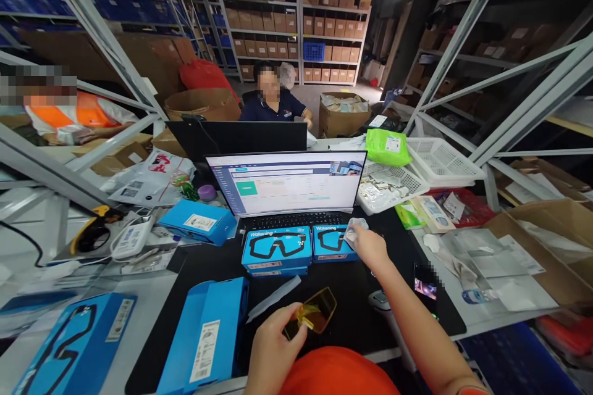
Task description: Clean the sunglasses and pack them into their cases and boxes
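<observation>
Left grip [277, 340]: closing thumb and fingers on the near edge of the amber lens [325, 310].
Right grip [369, 248]: pinching a crumpled white wrap [354, 232]; cloth or film, I cannot tell.
Amber lens: sitting low and central above the black mat [208, 266], serving here as the clock's centre, with 12 lying straight ahead.
White wrap: hanging at 1 o'clock, covering part of the single Wakening box [330, 244]; whether it is touching the box is unclear.
Pale strip [274, 298]: lying on the mat at 10 o'clock.
Wakening boxes: the single one is standing at 12, with a Wakening stack [277, 248] sitting just beside it at 11.
Long blue box [222, 308]: resting at 9 o'clock, showing a white label.
Phone [426, 289]: lying between 2 and 3.
Laptop [287, 184]: standing open at 12, its screen glowing, behind the boxes.
Green packet [388, 147]: resting at 1 o'clock, beyond the laptop's right edge.
Worktop [482, 320]: carrying the mat.
Co-worker in a dark shirt [273, 108]: sitting farther out at 12.
</observation>
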Available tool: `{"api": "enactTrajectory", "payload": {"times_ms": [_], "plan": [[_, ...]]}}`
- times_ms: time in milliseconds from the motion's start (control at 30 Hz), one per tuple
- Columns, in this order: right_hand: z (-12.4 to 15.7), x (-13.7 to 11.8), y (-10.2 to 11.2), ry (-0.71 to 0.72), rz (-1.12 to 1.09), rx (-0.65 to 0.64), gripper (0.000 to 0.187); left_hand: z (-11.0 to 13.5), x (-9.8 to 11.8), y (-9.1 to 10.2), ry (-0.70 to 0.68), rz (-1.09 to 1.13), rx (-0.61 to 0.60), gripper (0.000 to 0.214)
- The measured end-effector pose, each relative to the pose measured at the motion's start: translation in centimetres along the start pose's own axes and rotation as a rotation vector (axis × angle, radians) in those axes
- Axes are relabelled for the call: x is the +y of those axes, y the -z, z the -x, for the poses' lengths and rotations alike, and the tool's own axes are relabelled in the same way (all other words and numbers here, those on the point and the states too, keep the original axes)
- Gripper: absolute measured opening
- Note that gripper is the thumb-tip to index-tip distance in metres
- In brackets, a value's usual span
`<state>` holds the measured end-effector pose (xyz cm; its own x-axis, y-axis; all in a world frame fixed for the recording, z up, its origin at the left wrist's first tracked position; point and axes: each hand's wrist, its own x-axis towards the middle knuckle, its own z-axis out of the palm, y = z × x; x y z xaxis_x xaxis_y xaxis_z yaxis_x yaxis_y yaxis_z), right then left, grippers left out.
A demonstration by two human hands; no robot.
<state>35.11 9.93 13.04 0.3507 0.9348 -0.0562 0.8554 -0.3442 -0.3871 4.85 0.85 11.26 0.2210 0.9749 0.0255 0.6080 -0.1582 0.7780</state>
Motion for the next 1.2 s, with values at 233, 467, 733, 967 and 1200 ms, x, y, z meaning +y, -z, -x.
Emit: {"api": "enactTrajectory", "payload": {"times_ms": [233, 467, 733, 967, 1200], "plan": [[0.6, 1.1, 0.2, 0.115, -0.161, 0.179, 0.024, 0.7, -0.9, -0.1, 0.120, 0.156, 0.135, 0.033], [6.8, 1.0, 0.8, 0.169, -0.872, 0.280, 0.013, 0.6, 0.7, 0.0, 0.151, 0.334, 0.314, 0.041], [15.1, -5.6, 0.3, -0.145, -1.616, -0.516, 0.045, 0.5, 2.2, -0.5, 0.157, 0.382, 0.347, 0.042], [16.3, -9.7, -1.9, -0.110, -1.578, -0.272, 0.040, 0.4, 3.0, -0.9, 0.049, 0.211, 0.394, 0.035], [15.8, -9.9, -2.9, -0.075, -1.365, -0.065, 0.044, 1.0, 2.5, -0.6, -0.182, -0.087, 0.510, 0.027]]}}
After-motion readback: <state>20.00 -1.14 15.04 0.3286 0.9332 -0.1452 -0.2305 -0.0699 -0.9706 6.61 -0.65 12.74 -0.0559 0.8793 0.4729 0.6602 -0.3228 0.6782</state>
